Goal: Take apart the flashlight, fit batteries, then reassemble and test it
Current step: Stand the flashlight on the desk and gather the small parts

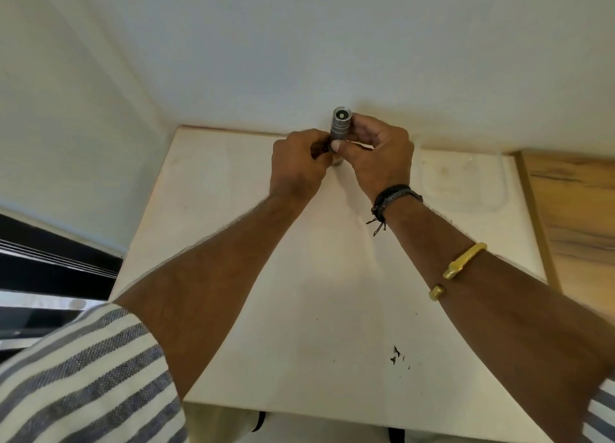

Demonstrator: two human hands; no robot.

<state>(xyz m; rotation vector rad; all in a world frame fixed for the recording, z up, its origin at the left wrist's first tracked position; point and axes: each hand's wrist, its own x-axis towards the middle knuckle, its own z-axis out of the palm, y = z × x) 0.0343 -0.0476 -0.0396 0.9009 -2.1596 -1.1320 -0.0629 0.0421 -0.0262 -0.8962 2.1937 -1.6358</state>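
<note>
A small grey metal flashlight is held upright above the far edge of the white table, its round end facing up toward the camera. My right hand grips its upper barrel with thumb and fingers. My left hand is closed around its lower part, which is mostly hidden behind my fingers. A short grey piece shows just below the hands; I cannot tell whether it is attached. No batteries are visible.
A clear plastic tray lies on the table at the far right. A wooden surface adjoins the table's right edge. White walls close the corner behind and to the left. A dark window frame sits at the left.
</note>
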